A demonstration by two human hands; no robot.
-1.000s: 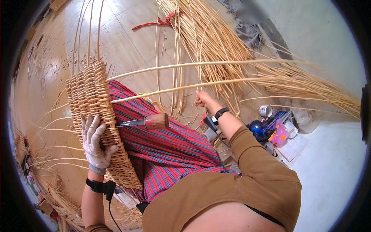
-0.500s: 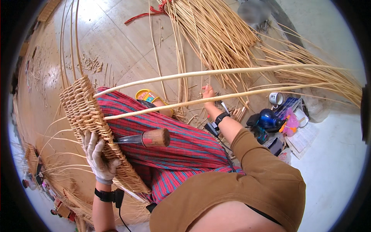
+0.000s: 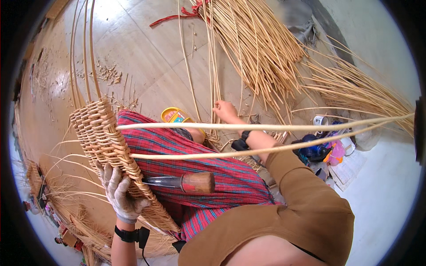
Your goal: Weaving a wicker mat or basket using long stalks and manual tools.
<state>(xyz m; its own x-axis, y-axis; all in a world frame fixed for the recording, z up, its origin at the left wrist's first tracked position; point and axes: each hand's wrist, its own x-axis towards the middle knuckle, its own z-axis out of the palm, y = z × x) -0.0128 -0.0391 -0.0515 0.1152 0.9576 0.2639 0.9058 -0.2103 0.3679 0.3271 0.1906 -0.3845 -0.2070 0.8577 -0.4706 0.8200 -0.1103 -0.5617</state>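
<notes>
A tightly woven wicker panel (image 3: 104, 133) leans against the red checked cloth over my lap. My left hand (image 3: 120, 193), in a pale work glove, grips its outer edge. A wooden-handled bodkin (image 3: 195, 182) sticks out of the weave, its metal shank partly hidden. Two thick peeled rods (image 3: 266, 127) run from the panel to the right, and thin stakes (image 3: 92, 53) rise from its far end. Over the floor, my right hand (image 3: 226, 111) is closed at several thin wicker rods (image 3: 214, 66); its fingers cover part of them.
A large bundle of wicker rods (image 3: 262, 48) with a red tie lies ahead, another bundle (image 3: 359, 84) to its right. Near the right wall are a white mug (image 3: 320, 120), a dark blue object (image 3: 317, 148) and papers (image 3: 348, 170). My foot wears a yellow sandal (image 3: 175, 115). Offcuts (image 3: 108, 73) litter the floor.
My right hand has moved left and closed at the thin rods. The panel, with my left hand and the bodkin, has shifted slightly right and down in view; the thick rods sit lower.
</notes>
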